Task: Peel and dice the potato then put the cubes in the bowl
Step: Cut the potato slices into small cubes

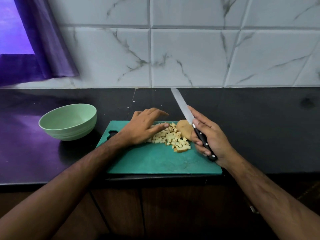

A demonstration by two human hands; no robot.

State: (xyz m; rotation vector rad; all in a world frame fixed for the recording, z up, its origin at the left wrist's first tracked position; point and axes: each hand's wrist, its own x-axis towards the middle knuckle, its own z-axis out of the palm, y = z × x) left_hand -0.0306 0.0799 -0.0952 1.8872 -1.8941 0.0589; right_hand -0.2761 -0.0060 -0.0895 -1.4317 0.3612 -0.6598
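Holding the knife [186, 111] clear of the work, the right hand [210, 139] has its grip closed round the black handle, blade raised and pointing toward the counter's back edge, apparently to keep the edge away from the other hand. The left hand [143, 129] lies flat, fingers straight, on the pile of potato cubes [170, 138] on the green cutting board [155, 161], holding nothing; by the look of it, it is gathering them toward the bowl. An uncut potato piece [184, 131] sits on the board just beside the cubes, partly behind the right hand. The board lies at the counter's front edge.

The pale green bowl [69, 122] stands off the board toward the counter's left, holding no cubes. Nothing lies between pile and bowl. A purple curtain [43, 49] hangs at the far left.
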